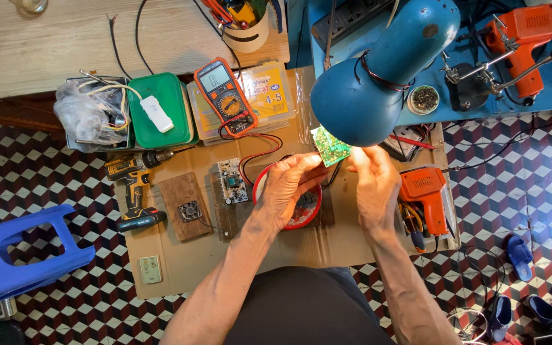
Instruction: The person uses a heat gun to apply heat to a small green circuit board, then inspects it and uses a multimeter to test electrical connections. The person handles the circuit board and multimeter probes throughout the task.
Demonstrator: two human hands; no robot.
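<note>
A small green circuit board [329,145] is held up under the shade of a blue desk lamp [378,76]. My left hand [291,184] grips its lower left edge and my right hand [373,182] grips its right side. Beneath my hands lies a red round bowl [306,214] on a cardboard sheet [193,255] spread over the patterned floor. Part of the board's upper right is hidden behind the lamp shade.
An orange multimeter [225,96] with red and black leads, another circuit board [232,181], a small fan on a wood block [190,210] and a yellow drill [133,185] lie left. An orange soldering gun [426,195] lies right. A blue stool [14,252] stands far left.
</note>
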